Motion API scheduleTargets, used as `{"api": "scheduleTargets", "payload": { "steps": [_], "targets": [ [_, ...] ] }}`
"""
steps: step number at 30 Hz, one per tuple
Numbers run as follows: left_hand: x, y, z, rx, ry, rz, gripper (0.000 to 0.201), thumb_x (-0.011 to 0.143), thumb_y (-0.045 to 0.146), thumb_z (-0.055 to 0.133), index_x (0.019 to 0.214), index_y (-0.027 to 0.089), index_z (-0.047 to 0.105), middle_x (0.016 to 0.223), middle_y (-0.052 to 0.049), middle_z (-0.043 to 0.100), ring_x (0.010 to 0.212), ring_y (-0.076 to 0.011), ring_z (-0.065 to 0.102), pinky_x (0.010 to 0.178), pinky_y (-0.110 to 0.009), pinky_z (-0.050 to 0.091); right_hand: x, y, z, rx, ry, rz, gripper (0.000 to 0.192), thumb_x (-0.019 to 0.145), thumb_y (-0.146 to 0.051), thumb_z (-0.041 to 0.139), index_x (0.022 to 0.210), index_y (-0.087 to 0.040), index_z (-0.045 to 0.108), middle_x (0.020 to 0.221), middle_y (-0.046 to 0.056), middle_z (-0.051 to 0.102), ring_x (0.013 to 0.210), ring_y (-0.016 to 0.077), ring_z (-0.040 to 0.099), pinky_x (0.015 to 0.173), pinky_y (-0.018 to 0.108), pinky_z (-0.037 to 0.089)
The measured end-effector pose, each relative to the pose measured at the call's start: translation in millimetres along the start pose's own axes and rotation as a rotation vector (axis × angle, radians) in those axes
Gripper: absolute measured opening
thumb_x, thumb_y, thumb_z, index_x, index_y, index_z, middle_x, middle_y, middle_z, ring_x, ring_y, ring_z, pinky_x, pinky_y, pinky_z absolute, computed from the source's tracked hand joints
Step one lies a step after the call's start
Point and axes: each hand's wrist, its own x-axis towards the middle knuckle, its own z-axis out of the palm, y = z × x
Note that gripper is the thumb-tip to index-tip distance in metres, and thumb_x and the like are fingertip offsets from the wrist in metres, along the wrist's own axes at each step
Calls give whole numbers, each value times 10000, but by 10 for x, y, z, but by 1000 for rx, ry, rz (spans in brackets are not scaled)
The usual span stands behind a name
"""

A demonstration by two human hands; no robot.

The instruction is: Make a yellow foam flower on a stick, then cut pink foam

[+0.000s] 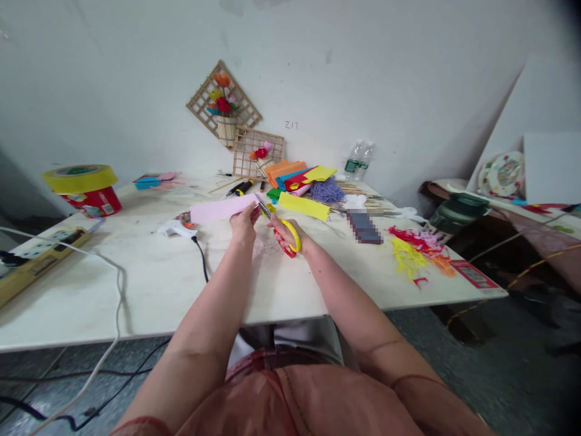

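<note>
A long pale pink strip, paper or felt, is pinched near its right end by my left hand. In my right hand is a pair of scissors with yellow and red handles. The blades point up and left and meet the strip's right end beside my left fingers; whether they are parted I cannot tell. A yellow strip lies on the table just beyond my right hand. Small pink scraps are scattered beneath my hands.
A white glue gun with a black cord lies left. Folded coloured sheets, purple strings and thin sticks are behind. A phone and shredded scraps lie right. A power strip and yellow tape stand far left.
</note>
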Motion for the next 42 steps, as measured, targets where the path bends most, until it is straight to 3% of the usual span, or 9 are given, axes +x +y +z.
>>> {"api": "scheduleTargets", "payload": {
  "steps": [21,42],
  "targets": [
    [-31,6,14,17,13,7,133,575,115,688,695,104,632,650,-32,639,578,-106,606,649,-238,515,-4,-45,-17,42,-70,105,619,789,-705,320,1011,-151,485,478,-84,343,308,32,283,314,153,247],
    [1,-33,-4,77,34,11,140,601,140,681,731,116,632,695,-33,647,604,-105,617,702,-259,516,1,-28,-2,-18,-61,75,655,718,-751,387,979,-161,495,512,-70,357,337,36,313,315,157,273]
  ]
}}
